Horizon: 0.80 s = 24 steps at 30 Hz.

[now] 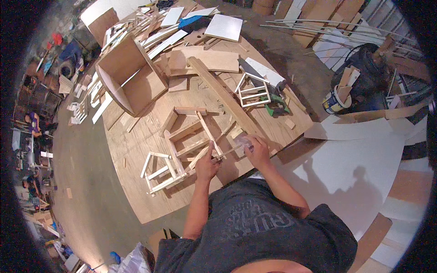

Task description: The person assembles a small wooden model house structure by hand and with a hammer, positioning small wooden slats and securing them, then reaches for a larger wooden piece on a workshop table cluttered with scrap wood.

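Note:
On the plywood table, a house-shaped wooden frame (186,134) with inner shelves lies in front of me. My left hand (208,166) is closed on the near right edge of this frame. Just to the right, my right hand (258,154) grips a small translucent container (244,142); its exact kind is unclear. A thin pale strip (231,149) spans the space between the hands, and what it belongs to cannot be made out. A smaller house-shaped frame (160,173) lies against the larger one at the left.
Beyond my hands a long timber (223,95) crosses the table (136,191). At the right lie another small house frame (254,91) and a green tool (276,107). An open wooden box (132,79), boards and scrap strips crowd the far side. A bucket (337,101) stands on the right.

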Each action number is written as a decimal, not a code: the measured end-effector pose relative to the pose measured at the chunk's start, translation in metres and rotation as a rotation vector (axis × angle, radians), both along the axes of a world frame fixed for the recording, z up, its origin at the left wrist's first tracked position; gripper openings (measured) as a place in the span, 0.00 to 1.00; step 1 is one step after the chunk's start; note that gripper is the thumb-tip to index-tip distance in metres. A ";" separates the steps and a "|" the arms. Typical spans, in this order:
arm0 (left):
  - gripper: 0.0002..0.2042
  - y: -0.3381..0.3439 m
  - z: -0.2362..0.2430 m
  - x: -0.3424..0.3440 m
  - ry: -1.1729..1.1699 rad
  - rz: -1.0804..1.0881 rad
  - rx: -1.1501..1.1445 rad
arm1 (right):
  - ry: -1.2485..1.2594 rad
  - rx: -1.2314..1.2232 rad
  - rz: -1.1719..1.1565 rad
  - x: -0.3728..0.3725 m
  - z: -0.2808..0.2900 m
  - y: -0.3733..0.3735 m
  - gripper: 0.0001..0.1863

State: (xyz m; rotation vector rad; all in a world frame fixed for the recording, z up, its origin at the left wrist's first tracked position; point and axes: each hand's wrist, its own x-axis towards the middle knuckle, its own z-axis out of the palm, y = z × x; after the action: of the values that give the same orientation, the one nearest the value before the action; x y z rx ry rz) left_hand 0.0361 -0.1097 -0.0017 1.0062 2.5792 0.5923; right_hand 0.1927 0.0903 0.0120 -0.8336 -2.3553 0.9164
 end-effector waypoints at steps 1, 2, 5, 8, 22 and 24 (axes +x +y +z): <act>0.50 -0.008 0.006 -0.005 -0.010 -0.022 -0.012 | -0.010 -0.012 -0.022 0.001 -0.001 -0.014 0.20; 0.50 -0.007 0.011 -0.006 -0.019 -0.041 -0.010 | 0.010 0.069 -0.052 0.004 -0.003 -0.018 0.20; 0.49 -0.020 0.025 -0.013 -0.087 -0.038 -0.011 | 0.049 0.117 -0.083 0.001 0.019 -0.037 0.20; 0.47 -0.029 0.020 -0.010 -0.019 -0.051 0.054 | 0.066 0.024 -0.059 0.004 0.030 -0.035 0.21; 0.22 0.061 0.026 -0.009 0.050 0.034 0.496 | 0.019 -0.314 -0.017 -0.025 0.003 0.058 0.19; 0.21 0.072 0.015 -0.012 0.089 0.073 0.498 | -0.043 -0.237 -0.041 -0.041 -0.002 0.074 0.23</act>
State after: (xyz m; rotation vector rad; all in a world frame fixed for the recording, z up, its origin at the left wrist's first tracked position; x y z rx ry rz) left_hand 0.0239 -0.0376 0.0137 1.1024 2.6100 1.2808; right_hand 0.1517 0.1646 0.0103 -0.9976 -2.2854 1.1882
